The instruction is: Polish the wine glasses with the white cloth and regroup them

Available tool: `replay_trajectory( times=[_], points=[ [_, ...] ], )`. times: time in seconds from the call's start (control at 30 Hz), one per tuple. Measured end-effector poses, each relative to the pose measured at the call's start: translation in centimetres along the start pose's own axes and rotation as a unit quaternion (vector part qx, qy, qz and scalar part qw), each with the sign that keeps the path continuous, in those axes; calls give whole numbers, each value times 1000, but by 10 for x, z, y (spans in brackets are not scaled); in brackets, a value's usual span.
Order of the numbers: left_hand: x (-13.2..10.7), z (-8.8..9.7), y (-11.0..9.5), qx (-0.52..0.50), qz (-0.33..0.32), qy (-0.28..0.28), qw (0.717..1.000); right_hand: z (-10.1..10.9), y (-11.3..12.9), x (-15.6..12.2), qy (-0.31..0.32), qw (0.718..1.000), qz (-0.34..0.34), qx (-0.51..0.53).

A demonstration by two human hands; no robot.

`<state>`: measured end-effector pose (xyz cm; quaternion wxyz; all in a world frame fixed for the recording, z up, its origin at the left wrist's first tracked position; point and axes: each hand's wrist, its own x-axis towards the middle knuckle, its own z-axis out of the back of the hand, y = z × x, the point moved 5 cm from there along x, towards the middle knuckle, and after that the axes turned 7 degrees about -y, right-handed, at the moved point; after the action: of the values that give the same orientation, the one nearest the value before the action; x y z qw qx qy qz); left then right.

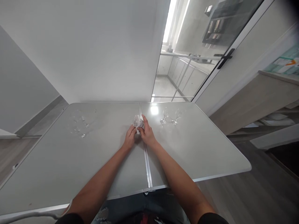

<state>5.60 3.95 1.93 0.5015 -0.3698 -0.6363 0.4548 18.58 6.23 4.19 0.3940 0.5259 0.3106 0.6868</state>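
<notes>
Near the table's centre seam, both hands are closed around a clear, rounded piece that looks like a glass, with a pale cloth (138, 122) bunched against it. My left hand (130, 136) grips the lower left side, its fingers curled. On the right side, my right hand (147, 132) presses the cloth, thumb across the front and fingers behind. How much of the glass lies under the cloth is hidden. Two clear stemmed glasses stand upright to the right: a nearer one (163, 121) and another (175, 121) beside it.
Crumpled clear plastic (80, 126) lies on the left half of the pale folding table (112, 171). A white wall (105, 62) borders the far edge. To the right are a glazed door with a black handle (225, 58) and a wooden shelf unit (252, 99).
</notes>
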Motion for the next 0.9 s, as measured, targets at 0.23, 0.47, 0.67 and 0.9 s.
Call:
replay_trajectory(
  times=[0.23,0.47,0.67,0.9],
  points=[
    [3,1,7,-94,76,-43,992,1,-8,1,12,997,-61,54],
    [7,8,8,-185,105,-100,972,-25,-10,-9,116,930,-215,273],
    [4,5,5,-207,83,-71,972,-23,2,-18,256,835,-330,359],
    [8,16,7,-123,52,-167,977,-8,13,-3,166,982,-63,-66]
  ],
)
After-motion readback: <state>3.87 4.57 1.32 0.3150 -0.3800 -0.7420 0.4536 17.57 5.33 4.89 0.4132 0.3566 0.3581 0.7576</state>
